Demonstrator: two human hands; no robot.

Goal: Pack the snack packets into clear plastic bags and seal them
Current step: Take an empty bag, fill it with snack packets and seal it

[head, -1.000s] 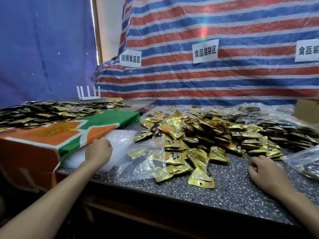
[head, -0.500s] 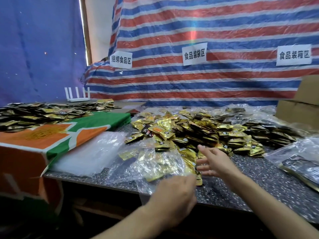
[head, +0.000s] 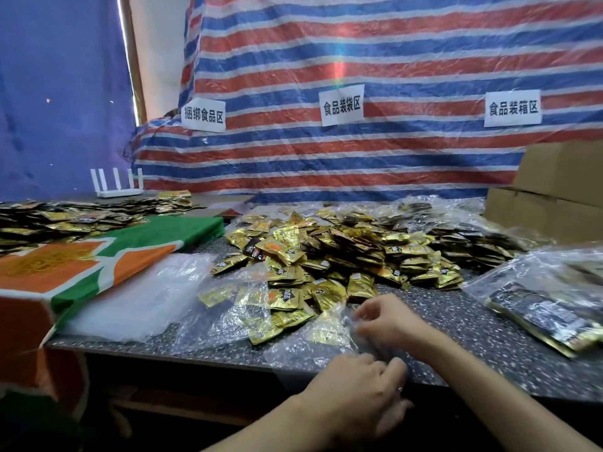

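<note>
At the front edge of the speckled grey worktop (head: 489,363), the left hand (head: 355,396) and right hand (head: 391,321) each pinch the rim of a thin clear plastic bag (head: 293,353), likely light, limp and slippery, so best held at its mouth, just before the heap of gold foil snack packets (head: 342,256).

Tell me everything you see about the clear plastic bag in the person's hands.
The clear plastic bag is thin, crinkled, glossy film, and a gold packet shows through it. It lies slumped at the front edge of the speckled table, before the packet pile. The left hand and right hand both pinch its right end, which is blurred.
</note>
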